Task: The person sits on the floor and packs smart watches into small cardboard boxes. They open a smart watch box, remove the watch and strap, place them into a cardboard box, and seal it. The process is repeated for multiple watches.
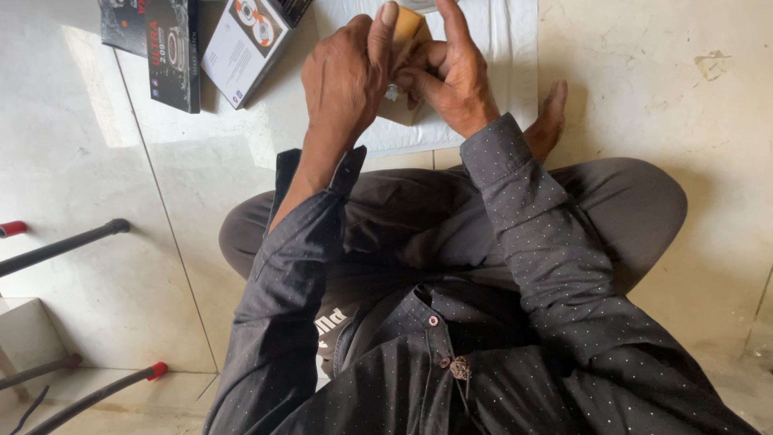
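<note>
Head view, looking down at my crossed legs on the tiled floor. My left hand and right hand meet above a white padded sheet spread on the floor, which seems laid there to keep parts off the tiles. Between them I hold a small tan box, lifted just clear of the sheet. The left grip is clamped on the box's near side, its thumb up along one face. The right fingers are curled in against the box and pinch a small shiny piece at its lower edge; what that piece is I cannot tell. Both hands steady the box so the small piece can be worked. Off to the left lie a dark carton and a white carton, well apart from my hands.
</note>
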